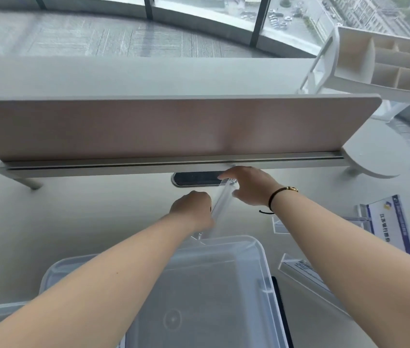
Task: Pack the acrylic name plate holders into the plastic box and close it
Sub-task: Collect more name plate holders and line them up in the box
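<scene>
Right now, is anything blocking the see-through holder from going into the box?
Nothing visible does. Both hands, left hand and right hand, grip the clear holder just beyond the open plastic box.

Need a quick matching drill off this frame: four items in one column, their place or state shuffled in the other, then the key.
Items
1. plastic box
2. clear acrylic holder
3. holder with blue-and-white insert
4. white desk organizer

Places or states
A. lying on the desk, right of the right forearm
B. beyond the partition, far right
C. gripped at both ends by the left hand and right hand, above the desk
D. open, nearest the camera, nothing visible inside

Pairs: 1-D, 2-C, 3-A, 4-B
</scene>
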Available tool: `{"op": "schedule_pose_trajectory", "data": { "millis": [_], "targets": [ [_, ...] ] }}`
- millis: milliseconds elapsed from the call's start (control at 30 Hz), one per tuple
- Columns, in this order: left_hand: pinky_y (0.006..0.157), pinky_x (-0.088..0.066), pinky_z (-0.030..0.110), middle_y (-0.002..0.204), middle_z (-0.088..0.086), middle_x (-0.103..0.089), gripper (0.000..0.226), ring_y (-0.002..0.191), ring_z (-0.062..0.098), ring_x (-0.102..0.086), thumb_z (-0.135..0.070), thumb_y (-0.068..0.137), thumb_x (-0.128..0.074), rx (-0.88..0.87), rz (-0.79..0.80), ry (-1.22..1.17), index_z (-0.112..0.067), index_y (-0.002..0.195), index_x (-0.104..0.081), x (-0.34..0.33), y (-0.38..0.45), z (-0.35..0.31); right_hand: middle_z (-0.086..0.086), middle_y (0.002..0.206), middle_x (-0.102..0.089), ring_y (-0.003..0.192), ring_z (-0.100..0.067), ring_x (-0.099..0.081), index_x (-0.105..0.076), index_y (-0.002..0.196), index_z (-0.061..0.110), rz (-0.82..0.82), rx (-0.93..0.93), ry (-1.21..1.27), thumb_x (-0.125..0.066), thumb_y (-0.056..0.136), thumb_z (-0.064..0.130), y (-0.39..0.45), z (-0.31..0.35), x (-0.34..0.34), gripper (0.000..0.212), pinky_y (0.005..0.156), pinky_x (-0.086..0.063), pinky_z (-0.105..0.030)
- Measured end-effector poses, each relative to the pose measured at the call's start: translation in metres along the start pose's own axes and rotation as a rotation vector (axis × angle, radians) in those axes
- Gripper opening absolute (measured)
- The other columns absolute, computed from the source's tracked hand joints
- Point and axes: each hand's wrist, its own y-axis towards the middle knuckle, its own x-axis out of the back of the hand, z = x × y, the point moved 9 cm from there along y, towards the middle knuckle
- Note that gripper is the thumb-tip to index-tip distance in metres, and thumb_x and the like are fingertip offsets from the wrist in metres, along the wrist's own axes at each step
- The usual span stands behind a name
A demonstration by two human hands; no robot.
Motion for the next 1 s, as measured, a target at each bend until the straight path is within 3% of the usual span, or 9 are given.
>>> {"op": "schedule_pose_trajectory", "data": {
  "millis": [200,367,633,800,1000],
  "targets": [
    [0.062,-0.038,0.030,0.082,0.001,-0.059,0.006,0.074,0.026,-0.056,-0.015,0.081,-0.052,-0.021,-0.071,0.148,-0.016,0.084,-0.057,0.016,0.008,0.013,0.010,0.126,-0.057,0.107,-0.022,-0.061,-0.059,0.128,0.038,-0.175,-0.066,-0.186,-0.054,0.091,0.023,0.003,-0.014,0.007,0.040,0.076,-0.044,-0.032],
    [0.064,-0.037,0.032,0.075,0.000,-0.050,0.012,0.073,0.028,-0.053,-0.018,0.092,-0.047,-0.030,-0.137,0.244,-0.016,0.081,-0.052,0.020,0.007,0.022,0.002,0.105,-0.068,0.097,-0.026,-0.063,-0.068,0.111,0.031,-0.216,-0.101,-0.304,-0.055,0.094,0.037,0.001,-0.018,0.007,0.023,0.068,-0.042,-0.031],
    [0.063,-0.037,0.032,0.070,0.000,-0.045,0.018,0.071,0.030,-0.050,-0.015,0.096,-0.048,-0.041,-0.162,0.187,-0.016,0.079,-0.052,0.018,-0.001,0.036,-0.005,0.092,-0.067,0.082,-0.031,-0.062,-0.069,0.093,0.018,-0.210,-0.094,-0.246,-0.054,0.096,0.033,-0.016,-0.013,-0.008,0.022,0.062,-0.040,-0.031],
    [0.061,-0.033,0.030,0.074,0.000,-0.046,0.016,0.071,0.030,-0.049,-0.017,0.097,-0.047,-0.119,-0.218,0.269,-0.018,0.082,-0.051,0.039,-0.024,0.029,-0.003,0.090,-0.067,0.081,-0.031,-0.062,-0.069,0.092,0.018,-0.253,-0.029,-0.274,-0.055,0.095,0.036,-0.036,0.002,0.011,0.023,0.062,-0.046,-0.033],
    [0.065,-0.040,0.033,0.096,0.011,-0.066,0.026,0.074,0.031,-0.049,-0.029,0.101,-0.040,-0.145,-0.329,0.207,-0.015,0.092,-0.060,0.091,-0.076,0.026,-0.003,0.093,-0.065,0.087,-0.032,-0.061,-0.071,0.097,0.018,-0.301,0.076,-0.280,-0.054,0.096,0.034,-0.070,0.045,0.061,0.023,0.063,-0.043,-0.033]
  ]
}}
